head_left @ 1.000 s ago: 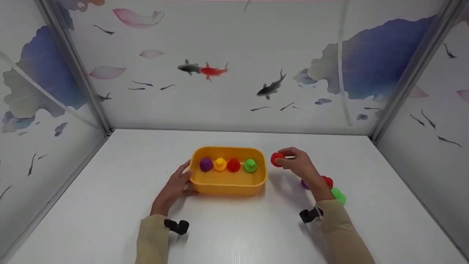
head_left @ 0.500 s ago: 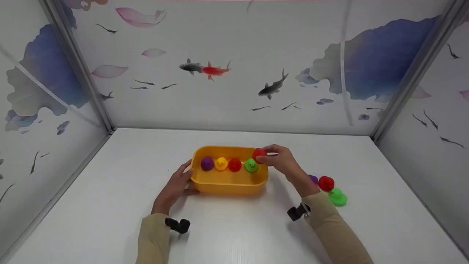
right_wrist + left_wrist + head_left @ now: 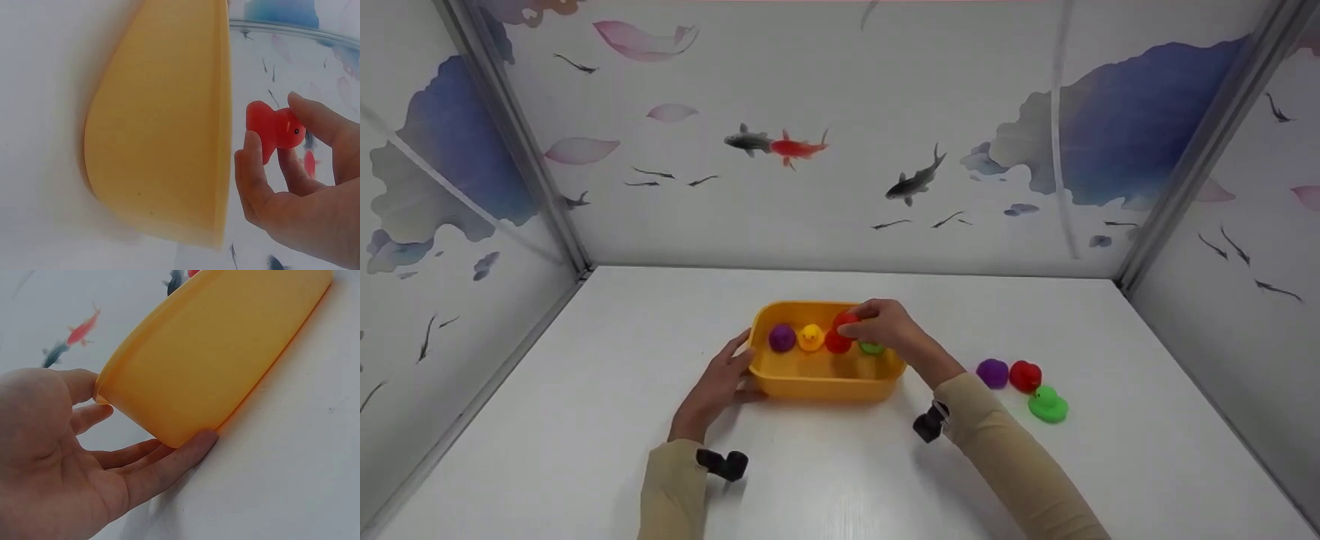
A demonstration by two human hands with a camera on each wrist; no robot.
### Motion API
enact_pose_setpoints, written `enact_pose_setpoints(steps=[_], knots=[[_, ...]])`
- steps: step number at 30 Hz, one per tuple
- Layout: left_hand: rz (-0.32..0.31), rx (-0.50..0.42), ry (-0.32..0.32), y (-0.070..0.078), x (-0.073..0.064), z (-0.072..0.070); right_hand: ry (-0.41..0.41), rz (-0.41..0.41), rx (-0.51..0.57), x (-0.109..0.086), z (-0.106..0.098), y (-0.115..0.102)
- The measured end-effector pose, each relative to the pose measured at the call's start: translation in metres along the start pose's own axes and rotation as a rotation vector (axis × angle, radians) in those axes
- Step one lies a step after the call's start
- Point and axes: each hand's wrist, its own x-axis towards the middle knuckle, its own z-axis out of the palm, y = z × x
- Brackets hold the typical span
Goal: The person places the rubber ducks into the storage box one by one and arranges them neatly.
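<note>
The left sleeve (image 3: 672, 491), toward the left edge of the desk (image 3: 547, 397), is long, plain tan cloth with soft creases; the right sleeve (image 3: 1012, 457), toward the right edge, matches it. The left hand (image 3: 718, 382) and right hand (image 3: 894, 330) are bare. A small, blunt black left wrist camera (image 3: 723, 464) sits at one cuff, a similar black right wrist camera (image 3: 928, 424) at the other.

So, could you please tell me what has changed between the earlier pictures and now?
The right hand has carried the red duck leftward, from beside the yellow tub to over it, without letting go. The left hand still holds the tub's left end; the green duck on the table stayed put.
</note>
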Motion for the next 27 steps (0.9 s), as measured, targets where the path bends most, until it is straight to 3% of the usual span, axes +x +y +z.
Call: enact_pose_setpoints(steps=[8,16,20,27], knots=[[0.008,0.002,-0.003,-0.001,-0.004,-0.001,-0.067,-0.071,0.037,0.0,0.037,-0.007],[0.031,-0.011,-0.027,-0.001,-0.003,-0.001,-0.096,-0.117,0.119,0.001,0.057,-0.013],[0.025,-0.009,-0.024,0.0,-0.003,-0.001,-0.098,-0.098,0.133,0.005,0.065,-0.014],[0.033,0.014,-0.037,0.001,-0.003,-0.001,-0.083,0.0,0.057,0.011,0.079,-0.016]])
